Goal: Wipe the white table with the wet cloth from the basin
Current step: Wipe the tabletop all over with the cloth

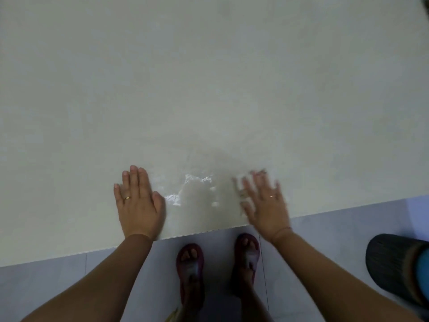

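Observation:
The white table (209, 77) fills the upper view, its front edge running across just before me. My left hand (138, 201) lies flat on it near the edge, fingers together, holding nothing. My right hand (264, 201) is motion-blurred, fingers spread and pressed down on a pale wet cloth (242, 194), which shows only as a blurred fringe by the fingers. Between the two hands is a wet, shiny patch (195, 189). The basin is out of view.
Below the table edge is a grey tiled floor (325, 228), where my feet stand in dark red sandals (190, 259). A dark ribbed round object (392, 263) with something blue stands at the lower right.

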Motion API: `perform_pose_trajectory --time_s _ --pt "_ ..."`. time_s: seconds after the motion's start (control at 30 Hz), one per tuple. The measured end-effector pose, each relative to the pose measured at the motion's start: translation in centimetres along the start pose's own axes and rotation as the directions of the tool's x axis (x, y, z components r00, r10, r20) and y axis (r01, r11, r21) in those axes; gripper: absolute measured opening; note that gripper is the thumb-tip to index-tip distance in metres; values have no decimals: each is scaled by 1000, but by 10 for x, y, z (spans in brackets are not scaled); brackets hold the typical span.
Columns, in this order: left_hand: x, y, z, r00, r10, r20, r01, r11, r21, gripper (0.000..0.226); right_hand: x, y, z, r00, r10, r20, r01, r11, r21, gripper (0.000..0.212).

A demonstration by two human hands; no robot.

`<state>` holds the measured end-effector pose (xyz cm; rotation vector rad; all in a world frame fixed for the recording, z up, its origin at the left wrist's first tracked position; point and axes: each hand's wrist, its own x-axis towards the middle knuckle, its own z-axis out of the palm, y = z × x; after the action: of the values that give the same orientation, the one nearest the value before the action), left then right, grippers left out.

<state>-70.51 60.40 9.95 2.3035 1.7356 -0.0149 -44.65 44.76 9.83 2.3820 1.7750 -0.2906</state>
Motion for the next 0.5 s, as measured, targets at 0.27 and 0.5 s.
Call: perform_pose_trajectory --time_s 0.27,0.5 --pt "25 122 23 989 146 29 -145 988 -49 62 0 -63 -3 978 206 -29 -199 968 156 62" --pt "26 125 36 979 194 56 -194 981 4 66 19 58 -3 989 -146 -19 147 989 36 57"
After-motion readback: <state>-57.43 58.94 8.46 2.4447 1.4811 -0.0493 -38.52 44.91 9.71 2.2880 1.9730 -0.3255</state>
